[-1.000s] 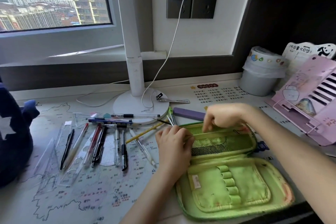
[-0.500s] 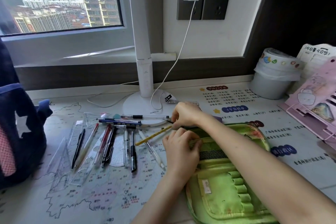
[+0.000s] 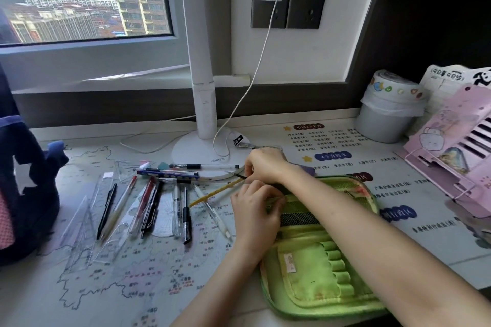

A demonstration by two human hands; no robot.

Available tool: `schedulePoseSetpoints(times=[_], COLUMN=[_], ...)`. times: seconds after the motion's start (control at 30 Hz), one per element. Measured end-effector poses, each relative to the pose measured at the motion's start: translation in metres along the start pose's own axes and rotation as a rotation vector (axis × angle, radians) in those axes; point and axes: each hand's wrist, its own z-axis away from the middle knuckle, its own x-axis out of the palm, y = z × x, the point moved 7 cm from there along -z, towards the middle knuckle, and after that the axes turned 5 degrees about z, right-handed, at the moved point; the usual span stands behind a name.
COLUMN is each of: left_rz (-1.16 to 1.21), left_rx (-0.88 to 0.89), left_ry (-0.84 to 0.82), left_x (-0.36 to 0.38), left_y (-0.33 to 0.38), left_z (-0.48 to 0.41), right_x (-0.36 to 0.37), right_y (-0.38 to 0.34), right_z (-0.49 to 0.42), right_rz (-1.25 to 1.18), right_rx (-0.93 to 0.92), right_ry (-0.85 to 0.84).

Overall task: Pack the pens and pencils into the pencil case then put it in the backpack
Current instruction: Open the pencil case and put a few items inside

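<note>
A green pencil case (image 3: 313,273) lies open at the desk's front right. My left hand (image 3: 255,212) grips the edge of its mesh pocket at the case's left side. My right hand (image 3: 265,164) reaches across the case to the lamp base, its fingers curled and pinching a thin dark-tipped pencil (image 3: 240,175). A yellow pencil (image 3: 212,194) lies slanted with its far end just under that hand. Several pens (image 3: 148,202) lie side by side to the left, on clear rulers. The dark blue backpack (image 3: 26,188) stands at the far left edge.
A white desk lamp (image 3: 202,156) with a cable stands behind the pens. A white bin (image 3: 385,114) and a pink book stand (image 3: 457,156) occupy the back right. A printed map mat (image 3: 119,281) covers the desk.
My right hand left the case's far rim and moved left to the pencils by the lamp base. The view shifted left, bringing the backpack further in. My left hand stayed on the case.
</note>
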Motion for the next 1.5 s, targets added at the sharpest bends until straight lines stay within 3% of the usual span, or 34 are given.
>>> schedulePoseSetpoints(times=[0.1,0.23,0.3,0.33,0.43,0.5,0.7,0.97,1.03,1.1,1.17,1.3,1.5], left_rz=[0.000,-0.001,0.007,0.010,0.012,0.013,0.016,0.030,0.038,0.030,0.045,0.058,0.056], left_rx=[0.010,0.003,-0.002,-0.001,0.006,0.013,0.065,0.067,0.053,0.039,0.016,0.004,-0.006], left_ry=[-0.009,0.005,0.008,0.010,0.016,0.026,0.046,0.053,0.055,0.051,0.051,0.049,0.041], left_x=[0.001,0.000,0.000,-0.001,-0.002,-0.002,-0.005,-0.003,-0.003,-0.001,0.000,0.002,0.003], left_y=[0.000,-0.001,-0.001,-0.001,-0.001,0.001,0.004,0.002,0.000,-0.002,-0.005,-0.007,-0.007], left_z=[0.001,0.000,0.000,0.001,0.001,0.000,0.002,0.003,0.002,0.000,0.000,0.000,-0.001], right_x=[-0.004,-0.025,-0.035,-0.039,-0.045,-0.036,-0.012,-0.012,-0.026,-0.041,-0.039,-0.007,0.006], right_y=[0.005,0.029,0.045,0.054,0.073,0.079,0.074,0.060,0.062,0.075,0.089,0.086,0.065], right_z=[-0.003,0.010,0.028,0.038,0.075,0.091,0.100,0.092,0.074,0.039,0.003,-0.042,-0.053], right_rz=[-0.122,-1.066,-1.357,-1.390,-1.181,-1.034,-0.429,-0.217,-0.364,-0.545,-0.463,-0.047,0.329], right_rx=[0.034,0.178,0.205,0.194,0.115,0.091,0.024,-0.150,-0.132,-0.014,0.122,0.200,0.046], right_ry=[0.027,0.246,0.345,0.377,0.408,0.339,0.047,-0.535,-0.451,-0.124,0.139,0.129,0.214])
